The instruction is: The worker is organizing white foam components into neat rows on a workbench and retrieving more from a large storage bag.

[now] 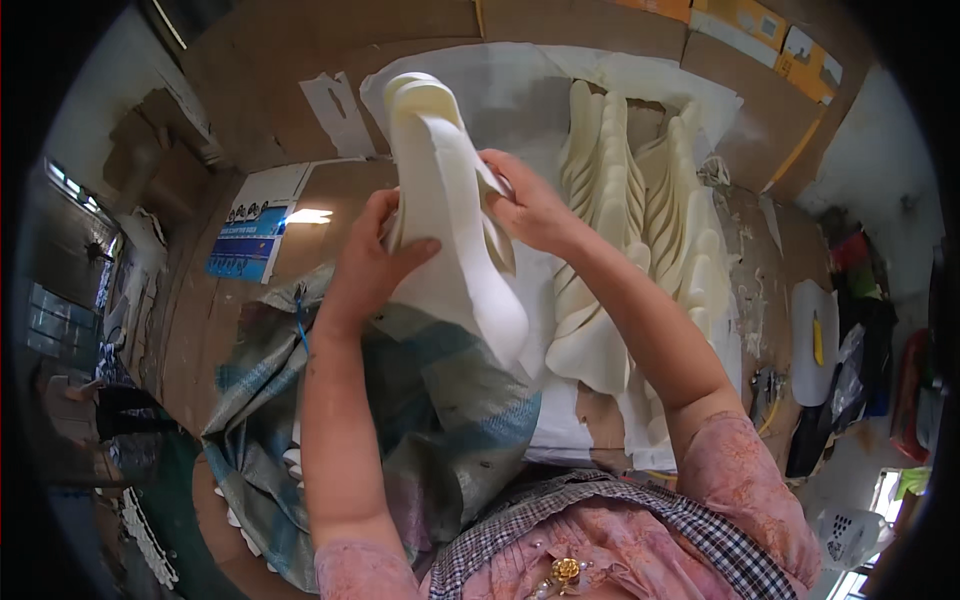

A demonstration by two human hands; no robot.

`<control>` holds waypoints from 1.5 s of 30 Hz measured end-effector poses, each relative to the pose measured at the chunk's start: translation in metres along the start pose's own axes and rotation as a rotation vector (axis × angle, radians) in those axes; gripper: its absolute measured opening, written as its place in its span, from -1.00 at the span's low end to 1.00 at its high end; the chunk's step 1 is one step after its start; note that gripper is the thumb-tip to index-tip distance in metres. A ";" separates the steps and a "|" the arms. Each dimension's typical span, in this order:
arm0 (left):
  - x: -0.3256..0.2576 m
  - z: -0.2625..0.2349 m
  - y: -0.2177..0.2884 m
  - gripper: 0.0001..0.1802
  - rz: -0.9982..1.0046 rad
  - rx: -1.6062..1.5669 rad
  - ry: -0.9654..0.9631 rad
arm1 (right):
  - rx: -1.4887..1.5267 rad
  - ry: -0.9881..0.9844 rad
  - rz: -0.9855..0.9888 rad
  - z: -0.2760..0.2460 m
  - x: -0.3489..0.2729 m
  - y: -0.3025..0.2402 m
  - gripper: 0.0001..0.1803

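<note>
Between my hands, a stack of cream-white insoles (440,190) stands tilted above the table, its rounded ends toward the far side. My left hand (372,255) is closed round the stack's left side, with the thumb across the near face. On the other side, my right hand (528,205) grips the edge of the stack, where a piece bends away; some of its fingers are hidden behind the insoles. Under my left forearm lies a crumpled green-grey woven sack (420,400), with a few white pieces showing at its opening.
To the right, overlapping rows of cream insoles (610,190) lie on white sheeting (530,85). A blue printed sheet (245,240) is on the brown board at left. At far right are a white board with a yellow cutter (817,340) and a pair of scissors (768,385).
</note>
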State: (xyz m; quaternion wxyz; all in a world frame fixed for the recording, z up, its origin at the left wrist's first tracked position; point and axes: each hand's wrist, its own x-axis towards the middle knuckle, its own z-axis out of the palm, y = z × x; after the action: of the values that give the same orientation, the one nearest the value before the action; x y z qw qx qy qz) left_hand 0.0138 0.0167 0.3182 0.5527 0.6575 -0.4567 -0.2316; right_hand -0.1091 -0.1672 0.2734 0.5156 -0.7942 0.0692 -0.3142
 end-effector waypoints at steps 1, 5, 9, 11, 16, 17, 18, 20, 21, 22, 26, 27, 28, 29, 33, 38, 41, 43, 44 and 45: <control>0.025 0.005 -0.016 -0.42 -0.040 -0.015 -0.006 | -0.080 0.028 0.026 -0.012 0.014 0.015 -0.66; 0.100 0.041 -0.107 -0.53 -0.062 -0.143 0.040 | -0.301 0.235 0.105 -0.047 0.068 0.115 -0.61; 0.126 0.081 -0.171 -0.48 -0.296 -0.287 0.075 | -0.355 0.333 0.314 -0.055 0.103 0.199 -0.62; 0.136 0.097 -0.195 -0.44 -0.413 -0.365 0.022 | -0.434 0.366 0.565 -0.065 0.111 0.247 -0.59; 0.161 0.110 -0.224 -0.43 -0.524 -0.405 0.006 | -0.385 0.352 0.700 -0.079 0.107 0.325 -0.54; 0.174 0.123 -0.227 -0.44 -0.510 -0.397 -0.027 | -0.473 0.383 0.718 -0.095 0.106 0.339 -0.52; 0.183 0.130 -0.234 -0.44 -0.505 -0.382 -0.048 | -0.484 0.385 0.731 -0.097 0.109 0.339 -0.52; 0.195 0.135 -0.245 -0.46 -0.486 -0.359 -0.068 | -0.585 0.482 0.653 -0.088 0.121 0.317 -0.43; 0.202 0.142 -0.247 -0.47 -0.446 -0.340 -0.093 | -0.604 0.485 0.664 -0.096 0.126 0.304 -0.43; 0.209 0.148 -0.251 -0.47 -0.440 -0.335 -0.086 | -0.485 0.415 0.616 -0.104 0.135 0.287 -0.33; 0.217 0.144 -0.262 -0.49 -0.471 -0.299 0.037 | -0.209 -0.159 0.949 -0.091 0.146 0.174 -0.10; 0.223 0.153 -0.255 -0.48 -0.513 -0.304 0.076 | -0.237 -0.147 0.964 -0.096 0.133 0.176 -0.10; 0.230 0.159 -0.256 -0.48 -0.556 -0.300 0.122 | -0.357 -0.076 0.817 -0.098 0.120 0.184 -0.11; 0.235 0.163 -0.256 -0.48 -0.555 -0.317 0.117 | -0.469 -0.013 0.664 -0.101 0.110 0.192 -0.12; 0.247 0.162 -0.285 -0.44 -0.464 -0.509 0.016 | -0.814 -0.183 0.580 -0.086 0.089 0.196 -0.29; 0.277 0.135 -0.287 -0.37 -0.393 -0.651 -0.026 | -0.712 -0.027 0.598 -0.074 0.091 0.187 -0.55; 0.283 0.137 -0.264 -0.34 -0.433 -0.622 0.002 | -0.789 0.005 0.486 -0.085 0.078 0.217 -0.59; 0.272 0.133 -0.264 -0.36 -0.375 -0.576 0.285 | -0.834 -0.008 0.601 -0.077 0.072 0.236 -0.59; 0.260 0.131 -0.264 -0.36 -0.390 -0.570 0.294 | -0.884 -0.014 0.714 -0.074 0.071 0.245 -0.59; 0.245 0.132 -0.254 -0.40 -0.412 -0.533 0.355 | -0.878 -0.021 0.731 -0.079 0.069 0.251 -0.59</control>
State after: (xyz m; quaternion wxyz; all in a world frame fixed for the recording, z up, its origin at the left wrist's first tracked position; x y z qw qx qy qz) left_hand 0.1105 -0.2684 0.0915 0.7168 0.5983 -0.1361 -0.3312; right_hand -0.0456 -0.3739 0.1084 0.2132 -0.8614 0.4582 -0.0496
